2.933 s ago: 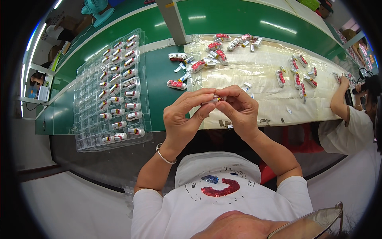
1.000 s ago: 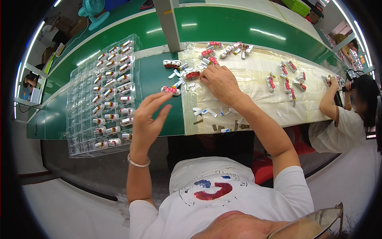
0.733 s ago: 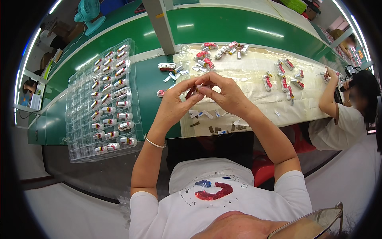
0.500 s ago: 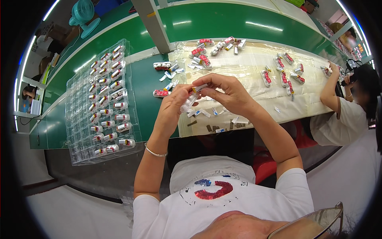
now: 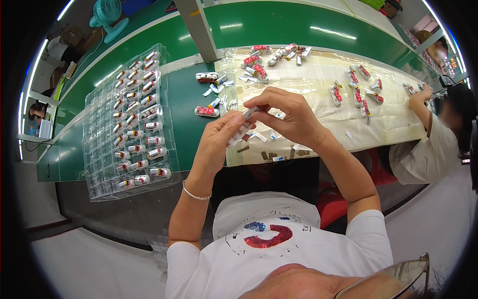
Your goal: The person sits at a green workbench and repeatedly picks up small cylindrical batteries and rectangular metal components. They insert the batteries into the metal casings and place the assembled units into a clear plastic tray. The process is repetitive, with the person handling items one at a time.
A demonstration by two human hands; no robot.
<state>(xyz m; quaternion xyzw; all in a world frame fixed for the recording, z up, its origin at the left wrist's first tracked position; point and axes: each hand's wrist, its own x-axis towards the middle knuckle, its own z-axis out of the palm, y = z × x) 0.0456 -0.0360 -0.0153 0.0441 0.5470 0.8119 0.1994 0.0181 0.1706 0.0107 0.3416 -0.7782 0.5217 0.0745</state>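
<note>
My left hand [image 5: 218,133] is closed round a small white oblong piece [image 5: 238,137], held tilted over the table's near part. Thumb and fingers of my right hand [image 5: 291,113] pinch at its upper end, where a small light-coloured part [image 5: 250,112] shows between the fingertips. The fingers cover much of both. Left of my hands lies a red-and-white oblong piece [image 5: 206,111], with a dark-and-white one [image 5: 206,77] farther back. Small white-and-blue slips [image 5: 215,102] are scattered beside them.
A clear plastic tray [image 5: 102,144] with rows of small white-and-red pieces stands at left. More red-and-white pieces [image 5: 259,73] lie on the taped cream covering [image 5: 308,84] of the green table. A metal post [image 5: 196,30] rises at the back. Another person [image 5: 418,144] works at right.
The white piece has turned in my hands, and its upper end sits closer against my right fingertips. The surroundings have shifted slightly in view.
</note>
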